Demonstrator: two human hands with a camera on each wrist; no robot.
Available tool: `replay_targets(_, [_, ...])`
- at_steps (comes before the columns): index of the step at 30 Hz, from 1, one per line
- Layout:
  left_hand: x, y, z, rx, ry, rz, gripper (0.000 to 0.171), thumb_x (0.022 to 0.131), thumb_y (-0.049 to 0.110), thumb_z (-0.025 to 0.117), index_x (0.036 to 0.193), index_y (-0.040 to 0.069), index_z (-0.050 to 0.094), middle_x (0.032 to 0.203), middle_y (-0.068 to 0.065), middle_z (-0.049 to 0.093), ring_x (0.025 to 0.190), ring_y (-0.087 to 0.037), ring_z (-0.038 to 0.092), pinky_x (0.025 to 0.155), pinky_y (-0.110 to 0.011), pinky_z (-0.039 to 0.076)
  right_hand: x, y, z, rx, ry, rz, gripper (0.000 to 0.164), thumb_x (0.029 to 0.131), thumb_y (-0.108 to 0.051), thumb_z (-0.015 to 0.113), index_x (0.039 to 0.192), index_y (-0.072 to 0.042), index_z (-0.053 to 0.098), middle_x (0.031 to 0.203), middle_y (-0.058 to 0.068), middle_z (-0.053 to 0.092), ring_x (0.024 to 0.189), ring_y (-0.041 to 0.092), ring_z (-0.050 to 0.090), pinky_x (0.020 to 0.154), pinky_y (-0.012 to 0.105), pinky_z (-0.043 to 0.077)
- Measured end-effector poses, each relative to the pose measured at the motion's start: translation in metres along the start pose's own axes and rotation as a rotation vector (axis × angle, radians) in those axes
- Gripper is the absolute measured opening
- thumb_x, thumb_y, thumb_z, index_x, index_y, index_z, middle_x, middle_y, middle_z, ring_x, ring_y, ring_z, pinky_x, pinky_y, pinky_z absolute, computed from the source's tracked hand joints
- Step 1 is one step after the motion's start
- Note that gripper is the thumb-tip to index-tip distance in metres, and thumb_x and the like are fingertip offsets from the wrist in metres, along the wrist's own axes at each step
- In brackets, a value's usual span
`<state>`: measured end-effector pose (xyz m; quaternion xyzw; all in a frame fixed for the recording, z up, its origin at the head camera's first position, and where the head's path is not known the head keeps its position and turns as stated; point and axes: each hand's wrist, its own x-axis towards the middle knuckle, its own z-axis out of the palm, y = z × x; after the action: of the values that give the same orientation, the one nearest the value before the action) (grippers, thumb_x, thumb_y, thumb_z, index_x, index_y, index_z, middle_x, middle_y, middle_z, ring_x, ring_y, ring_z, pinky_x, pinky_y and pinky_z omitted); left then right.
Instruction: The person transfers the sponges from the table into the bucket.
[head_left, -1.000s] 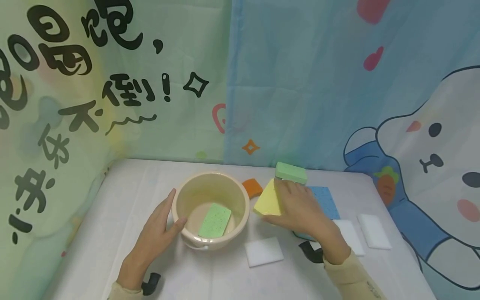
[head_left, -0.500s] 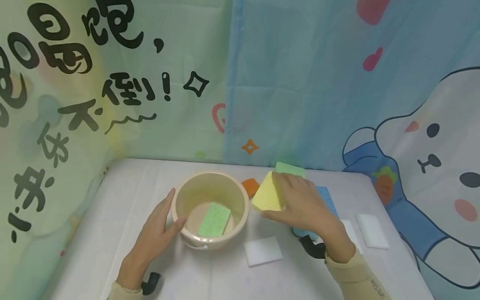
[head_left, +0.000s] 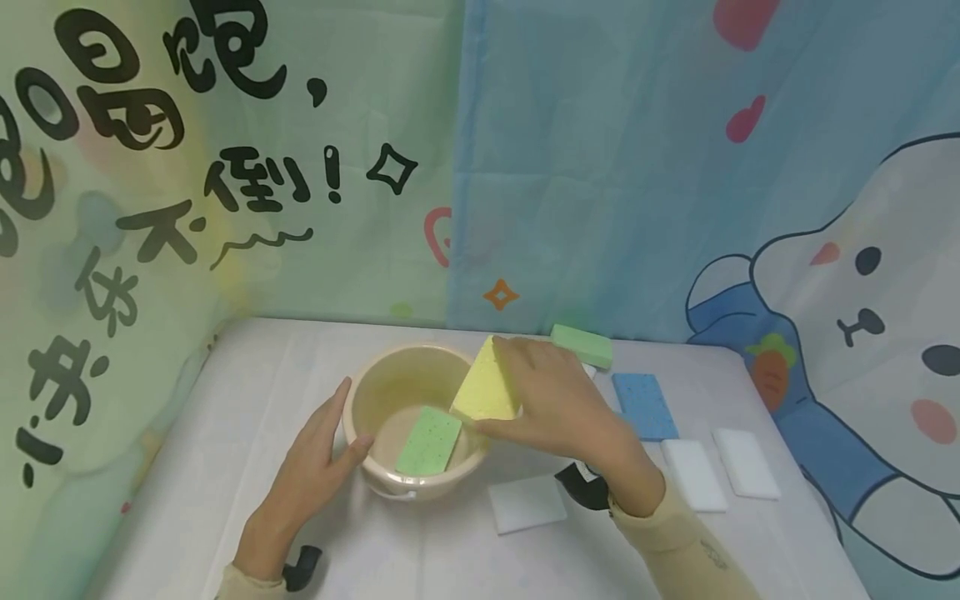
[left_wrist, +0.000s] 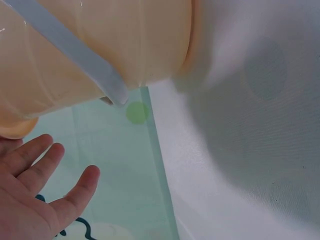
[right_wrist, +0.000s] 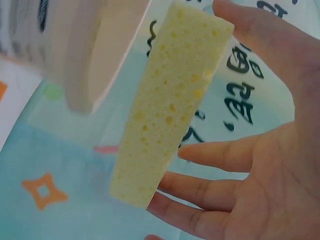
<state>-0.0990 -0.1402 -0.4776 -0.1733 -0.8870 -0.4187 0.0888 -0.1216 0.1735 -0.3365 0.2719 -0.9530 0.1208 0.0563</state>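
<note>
My left hand (head_left: 303,479) rests at the near left of a cream bucket (head_left: 378,379), its thumb lying over the rim. In the left wrist view, its visible fingers (left_wrist: 75,200) are spread and nearly straight below the bucket's wall (left_wrist: 135,45). A green speckled sponge (head_left: 427,442) lies on the bucket's floor. My right hand (head_left: 558,408) grips a yellow sponge (head_left: 486,387) by its edges, with thumb and fingertips on opposite sides. The sponge overlaps the bucket's right rim in the head view. The right wrist view shows the porous yellow sponge (right_wrist: 167,107) close to the bucket (right_wrist: 82,60).
Right of the bucket lie a blue sponge (head_left: 645,406), another green sponge (head_left: 581,345) near the back edge, and white pads (head_left: 528,503) (head_left: 693,475) (head_left: 746,462). The white-covered table (head_left: 420,558) meets printed curtains (head_left: 555,225) behind and at the left.
My right hand has lifted the yellow sponge and carried it left to the bucket's right rim, uncovering the blue sponge and hiding the orange piece. The left hand and bucket have stayed still.
</note>
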Motion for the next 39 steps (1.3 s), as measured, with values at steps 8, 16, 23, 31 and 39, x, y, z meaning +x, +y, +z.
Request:
replay_targets(8, [0.0, 0.001, -0.001, 0.0, 0.001, -0.009, 0.077, 0.1, 0.031, 0.061, 0.161, 0.009, 0.018, 0.159, -0.016, 0.032, 0.144, -0.036, 0.032, 0.114, -0.058, 0.028, 0.022, -0.028, 0.022, -0.067, -0.006, -0.056, 0.092, 0.075, -0.065, 0.074, 0.137, 0.0, 0.052, 0.11, 0.01, 0.061, 0.099, 0.029, 0.059, 0.087, 0.047, 0.049])
replay_targets(16, [0.0, 0.002, -0.001, -0.002, -0.01, -0.018, 0.077, 0.101, 0.032, 0.061, 0.16, 0.006, 0.019, 0.159, -0.016, 0.032, 0.144, -0.036, 0.032, 0.114, -0.058, 0.028, 0.028, -0.044, 0.046, -0.133, -0.089, -0.008, 0.096, 0.075, -0.07, 0.072, 0.142, -0.004, 0.05, 0.124, 0.012, 0.06, 0.105, 0.032, 0.057, 0.089, 0.051, 0.04])
replay_targets(23, [0.001, 0.003, -0.002, -0.006, -0.01, -0.017, 0.077, 0.101, 0.036, 0.059, 0.161, 0.01, 0.017, 0.159, -0.016, 0.032, 0.144, -0.036, 0.032, 0.114, -0.058, 0.027, 0.03, -0.049, 0.058, -0.095, -0.16, 0.046, 0.101, 0.077, -0.07, 0.07, 0.148, -0.003, 0.045, 0.139, 0.019, 0.051, 0.123, 0.038, 0.05, 0.104, 0.063, 0.032])
replay_targets(31, [0.002, 0.003, 0.0, 0.004, -0.013, -0.009, 0.077, 0.101, 0.036, 0.059, 0.161, 0.008, 0.018, 0.16, -0.015, 0.031, 0.144, -0.035, 0.032, 0.115, -0.056, 0.027, 0.029, -0.045, 0.065, -0.056, -0.148, 0.071, 0.094, 0.08, -0.069, 0.069, 0.146, -0.006, 0.046, 0.14, 0.015, 0.052, 0.13, 0.035, 0.048, 0.109, 0.063, 0.028])
replay_targets(39, [0.001, 0.002, -0.001, 0.01, -0.008, -0.011, 0.078, 0.1, 0.032, 0.061, 0.16, 0.007, 0.019, 0.159, -0.015, 0.032, 0.144, -0.035, 0.032, 0.115, -0.056, 0.028, 0.021, -0.029, 0.046, 0.058, -0.035, 0.092, 0.074, 0.093, -0.05, 0.066, 0.147, -0.003, 0.044, 0.137, 0.015, 0.056, 0.128, 0.035, 0.05, 0.109, 0.06, 0.03])
